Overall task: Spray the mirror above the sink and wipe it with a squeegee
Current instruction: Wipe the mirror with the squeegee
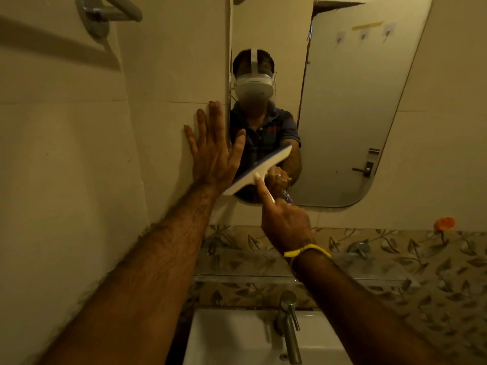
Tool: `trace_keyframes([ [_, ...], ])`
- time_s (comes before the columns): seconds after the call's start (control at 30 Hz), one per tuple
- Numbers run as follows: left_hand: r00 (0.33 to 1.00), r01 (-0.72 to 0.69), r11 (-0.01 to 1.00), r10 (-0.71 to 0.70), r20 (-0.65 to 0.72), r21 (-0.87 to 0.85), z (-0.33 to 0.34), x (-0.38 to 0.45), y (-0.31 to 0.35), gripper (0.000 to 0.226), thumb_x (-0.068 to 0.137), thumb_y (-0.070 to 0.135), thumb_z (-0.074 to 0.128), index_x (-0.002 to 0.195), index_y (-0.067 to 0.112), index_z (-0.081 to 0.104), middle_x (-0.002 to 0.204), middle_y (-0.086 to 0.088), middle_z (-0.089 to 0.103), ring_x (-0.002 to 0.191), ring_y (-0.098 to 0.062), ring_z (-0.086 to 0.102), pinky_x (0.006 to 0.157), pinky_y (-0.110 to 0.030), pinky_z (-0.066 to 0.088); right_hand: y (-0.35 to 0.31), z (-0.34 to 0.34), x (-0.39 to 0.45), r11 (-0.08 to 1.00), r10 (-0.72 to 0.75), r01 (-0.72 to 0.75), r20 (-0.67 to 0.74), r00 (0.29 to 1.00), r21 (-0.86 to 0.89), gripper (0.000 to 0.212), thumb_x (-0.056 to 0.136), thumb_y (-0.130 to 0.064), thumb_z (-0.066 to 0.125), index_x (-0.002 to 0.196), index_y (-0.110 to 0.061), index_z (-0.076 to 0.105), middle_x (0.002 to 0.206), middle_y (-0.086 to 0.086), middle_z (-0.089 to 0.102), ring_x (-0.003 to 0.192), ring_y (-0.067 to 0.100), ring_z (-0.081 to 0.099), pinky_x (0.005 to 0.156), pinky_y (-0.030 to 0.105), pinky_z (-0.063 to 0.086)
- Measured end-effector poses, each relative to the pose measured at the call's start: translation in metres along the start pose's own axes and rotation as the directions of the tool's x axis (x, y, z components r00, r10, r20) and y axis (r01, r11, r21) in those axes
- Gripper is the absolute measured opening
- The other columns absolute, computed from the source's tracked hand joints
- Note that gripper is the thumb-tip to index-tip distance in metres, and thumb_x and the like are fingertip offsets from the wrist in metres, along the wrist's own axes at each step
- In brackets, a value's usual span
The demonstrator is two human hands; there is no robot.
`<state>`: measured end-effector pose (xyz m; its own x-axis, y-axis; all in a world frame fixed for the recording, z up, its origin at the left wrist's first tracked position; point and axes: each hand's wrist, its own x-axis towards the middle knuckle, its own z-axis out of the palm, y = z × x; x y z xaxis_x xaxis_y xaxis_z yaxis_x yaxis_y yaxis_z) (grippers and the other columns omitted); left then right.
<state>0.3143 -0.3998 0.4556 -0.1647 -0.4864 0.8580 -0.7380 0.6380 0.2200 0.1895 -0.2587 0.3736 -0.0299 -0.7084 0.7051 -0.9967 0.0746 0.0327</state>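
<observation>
Nearest me, above the sink (pixel 232 335), my right hand (pixel 286 222) has its fingers wrapped round the squeegee (pixel 259 168) handle, forefinger laid along it. Its blade lies against the mirror (pixel 350 106) at the lower left corner, long axis slanting from near-left to far-right. My left hand (pixel 210 151), splayed and empty, is flat on the wall just left of the blade.
</observation>
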Motion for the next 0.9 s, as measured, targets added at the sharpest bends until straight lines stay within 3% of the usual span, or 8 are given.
trace_keyframes([
  [0.07, 1.0, 0.022, 0.999, -0.022, 0.013, 0.031, 0.002, -0.003, 0.004, 0.084, 0.099, 0.064, 0.012, 0.162, 0.011, 0.0, 0.172, -0.011, -0.002, 0.158, -0.033, -0.004, 0.123, -0.064, -0.005, 0.008, 0.006, -0.017, 0.999, 0.023, -0.022, 0.053, 0.998, -0.023, 0.072, 0.096, -0.008, 0.035, 0.152, -0.031, -0.004, 0.066, 0.007, 0.059, 0.049, 0.024, 0.053, 0.051, 0.036, 0.053],
  [0.2, 0.997, 0.073, 0.986, -0.077, 0.019, 0.15, 0.005, -0.005, 0.012, 0.083, 0.1, 0.064, 0.019, 0.163, 0.013, 0.001, 0.171, -0.013, 0.001, 0.158, -0.035, -0.001, 0.122, -0.067, 0.001, 0.022, 0.006, -0.034, 0.997, 0.066, -0.063, 0.082, 0.994, -0.037, 0.071, 0.097, -0.013, 0.041, 0.152, -0.03, -0.001, 0.068, 0.008, 0.06, 0.048, 0.022, 0.053, 0.05, 0.035, 0.052],
  [0.3, 0.995, 0.083, 0.986, -0.09, 0.04, 0.145, 0.003, -0.006, 0.015, 0.084, 0.1, 0.065, 0.022, 0.163, 0.015, 0.0, 0.171, -0.013, -0.001, 0.158, -0.036, -0.003, 0.122, -0.068, 0.0, 0.033, 0.003, -0.046, 0.993, 0.108, -0.101, 0.121, 0.987, -0.057, 0.072, 0.097, -0.012, 0.04, 0.152, -0.03, -0.003, 0.067, 0.007, 0.059, 0.048, 0.022, 0.053, 0.049, 0.035, 0.052],
  [0.43, 0.992, 0.089, 0.993, -0.096, 0.084, 0.083, -0.003, -0.009, 0.017, 0.085, 0.097, 0.067, 0.019, 0.163, 0.017, -0.005, 0.171, -0.012, -0.007, 0.157, -0.038, -0.008, 0.12, -0.07, -0.003, 0.046, 0.001, -0.065, 0.974, 0.214, -0.197, 0.173, 0.961, -0.11, 0.069, 0.094, -0.011, 0.044, 0.155, -0.024, 0.015, 0.063, 0.006, 0.061, 0.046, 0.019, 0.045, 0.045, 0.028, 0.038],
  [0.57, 0.983, 0.125, 0.991, -0.13, 0.132, 0.042, -0.007, -0.014, 0.026, 0.088, 0.096, 0.069, 0.022, 0.162, 0.02, -0.009, 0.171, -0.012, -0.012, 0.156, -0.04, -0.012, 0.119, -0.073, -0.002, 0.065, -0.01, -0.076, 0.932, 0.362, -0.36, 0.231, 0.903, -0.049, 0.061, 0.097, -0.015, 0.039, 0.154, -0.023, 0.02, 0.077, 0.005, 0.065, 0.06, 0.021, 0.058, 0.053, 0.033, 0.048],
  [0.73, 0.972, 0.154, 0.987, -0.16, 0.171, 0.046, -0.009, -0.017, 0.033, 0.091, 0.094, 0.072, 0.021, 0.161, 0.021, -0.013, 0.17, -0.013, -0.015, 0.155, -0.043, -0.013, 0.118, -0.074, 0.0, 0.052, -0.037, -0.055, 0.962, 0.253, -0.253, 0.013, 0.967, 0.105, 0.058, 0.098, -0.014, 0.042, 0.153, -0.022, 0.024, 0.054, -0.003, 0.045, 0.04, 0.014, 0.042, 0.038, 0.027, 0.039],
  [0.9, 0.968, 0.179, 0.983, -0.167, 0.186, -0.046, -0.014, -0.015, 0.035, 0.091, 0.094, 0.071, 0.024, 0.16, 0.023, -0.017, 0.169, -0.012, -0.018, 0.155, -0.041, -0.015, 0.119, -0.073, -0.002, 0.045, -0.063, 0.004, 0.956, 0.251, -0.216, -0.17, 0.953, 0.2, 0.054, 0.1, -0.017, 0.041, 0.152, -0.02, 0.027, 0.055, 0.0, 0.046, 0.042, 0.011, 0.037, 0.043, 0.024, 0.032],
])
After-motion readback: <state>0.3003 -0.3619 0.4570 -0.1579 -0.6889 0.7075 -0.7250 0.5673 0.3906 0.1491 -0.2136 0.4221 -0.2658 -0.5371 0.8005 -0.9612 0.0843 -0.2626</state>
